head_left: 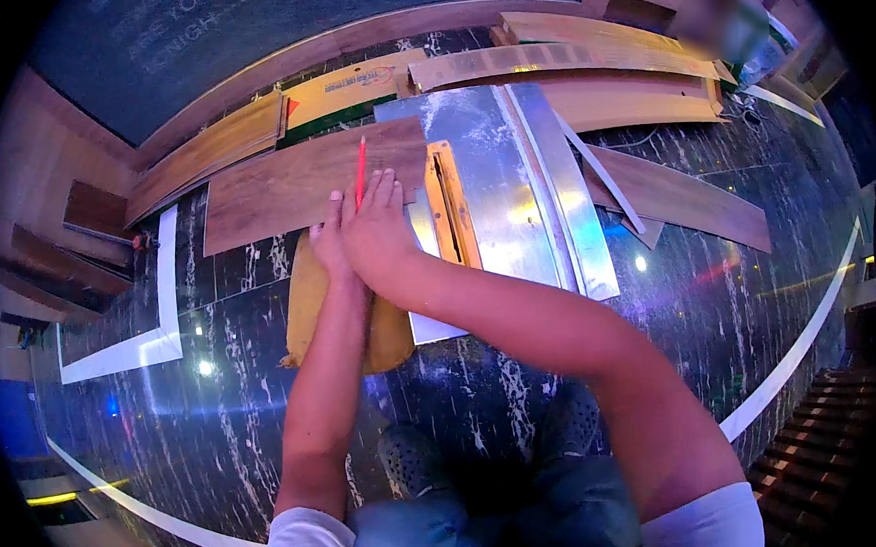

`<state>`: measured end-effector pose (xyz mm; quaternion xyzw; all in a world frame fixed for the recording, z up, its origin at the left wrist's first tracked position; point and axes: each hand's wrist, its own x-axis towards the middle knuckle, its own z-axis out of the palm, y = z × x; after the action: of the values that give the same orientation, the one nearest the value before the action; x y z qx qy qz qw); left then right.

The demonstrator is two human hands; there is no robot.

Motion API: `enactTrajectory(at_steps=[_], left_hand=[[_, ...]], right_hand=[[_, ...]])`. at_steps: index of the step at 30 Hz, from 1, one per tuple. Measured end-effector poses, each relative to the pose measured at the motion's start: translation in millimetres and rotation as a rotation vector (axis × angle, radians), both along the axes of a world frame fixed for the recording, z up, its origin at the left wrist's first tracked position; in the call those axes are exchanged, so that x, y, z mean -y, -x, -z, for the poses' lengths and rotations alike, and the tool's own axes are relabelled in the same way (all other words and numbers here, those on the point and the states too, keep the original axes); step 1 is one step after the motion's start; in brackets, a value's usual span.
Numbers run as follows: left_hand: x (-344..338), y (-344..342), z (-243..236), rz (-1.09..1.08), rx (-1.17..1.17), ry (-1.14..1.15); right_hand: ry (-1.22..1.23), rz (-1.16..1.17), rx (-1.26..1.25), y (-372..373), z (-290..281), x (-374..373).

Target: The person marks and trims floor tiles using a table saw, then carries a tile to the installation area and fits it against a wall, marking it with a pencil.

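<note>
My right hand (382,239) overlaps my left hand (329,242) at the near edge of a brown wood-grain plank (275,195). A red pencil (362,159) points away from me, its lower end at the fingers of my right hand, which seem to grip it. My left hand lies with a finger stretched toward the plank; its other fingers are partly hidden. The plank's right end rests on a shiny metal plate (494,201). Beside my right hand, an orange slotted insert (451,203) is set into the plate.
A mustard-yellow piece (392,340) shows below my forearms. Long boards and opened cartons (566,64) lie along the far side. A loose plank (692,196) and a thin white strip (601,171) lie to the right. White tape (169,278) marks the dark marbled floor.
</note>
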<state>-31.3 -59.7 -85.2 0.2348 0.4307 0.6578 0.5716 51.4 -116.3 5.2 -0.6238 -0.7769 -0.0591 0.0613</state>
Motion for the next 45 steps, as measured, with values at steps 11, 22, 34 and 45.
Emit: enactTrajectory(at_steps=[11,22,34,45], left_hand=[[-12,34,17,0.347,0.447,-0.003],[18,3,-34,0.174,0.136,0.011],[11,14,-4,0.208,0.192,0.048],[14,13,-31,0.193,0.099,0.076]], right_hand=[[0.002,0.147,0.012,23,16,-18],[-0.189,0.244,-0.04,16,28,-11],[-0.222,0.281,-0.134,18,28,-7],[-0.239,0.282,-0.177,18,21,-7]])
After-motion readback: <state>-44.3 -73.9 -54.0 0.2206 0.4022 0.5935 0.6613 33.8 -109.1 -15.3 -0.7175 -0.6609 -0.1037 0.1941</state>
